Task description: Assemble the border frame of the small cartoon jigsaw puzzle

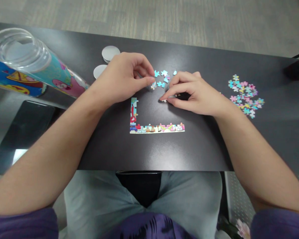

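Observation:
My left hand [131,74] has thumb and index finger brought together, with a small puzzle piece [153,85] at the tips. Thumb and index finger of my right hand [191,91] close on another puzzle piece [164,100], mostly covered by the fingers. Between and beyond the hands lie several loose blue puzzle pieces [160,84]. Closer to me, joined border pieces form an L: an upright strip [133,111] on the left meets a bottom strip [156,128] with pictures of feet and shoes.
A pile of colourful puzzle pieces [248,96] lies to the right on the dark table [159,152]. White discs [111,53] sit at the back left. Two printed cylinders, one a clear-topped tube [64,76], and a dark tablet-like device [25,127] are at the left.

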`<state>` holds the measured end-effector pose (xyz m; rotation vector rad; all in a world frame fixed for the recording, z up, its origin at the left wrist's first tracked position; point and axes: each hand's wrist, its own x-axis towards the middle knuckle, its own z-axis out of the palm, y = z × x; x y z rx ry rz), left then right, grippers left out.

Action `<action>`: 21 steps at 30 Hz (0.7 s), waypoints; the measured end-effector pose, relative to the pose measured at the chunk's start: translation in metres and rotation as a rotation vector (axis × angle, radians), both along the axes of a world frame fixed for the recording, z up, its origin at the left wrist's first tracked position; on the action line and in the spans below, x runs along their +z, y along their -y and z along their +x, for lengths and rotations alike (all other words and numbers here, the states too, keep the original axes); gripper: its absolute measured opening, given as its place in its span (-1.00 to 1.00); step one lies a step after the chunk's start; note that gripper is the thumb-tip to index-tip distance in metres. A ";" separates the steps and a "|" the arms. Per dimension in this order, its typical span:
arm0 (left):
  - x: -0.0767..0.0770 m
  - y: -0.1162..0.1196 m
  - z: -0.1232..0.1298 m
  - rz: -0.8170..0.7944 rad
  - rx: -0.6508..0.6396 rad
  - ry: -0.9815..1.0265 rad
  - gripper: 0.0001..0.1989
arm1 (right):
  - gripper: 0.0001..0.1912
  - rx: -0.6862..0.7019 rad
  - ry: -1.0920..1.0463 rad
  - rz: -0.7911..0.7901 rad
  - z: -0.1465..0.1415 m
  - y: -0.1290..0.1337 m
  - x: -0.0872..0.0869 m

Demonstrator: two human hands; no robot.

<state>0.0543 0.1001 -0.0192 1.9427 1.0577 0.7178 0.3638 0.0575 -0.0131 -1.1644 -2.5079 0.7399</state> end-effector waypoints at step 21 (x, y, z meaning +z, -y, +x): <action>-0.001 0.006 0.003 -0.012 0.015 -0.005 -0.74 | -0.72 -0.080 0.007 -0.024 0.000 0.004 0.013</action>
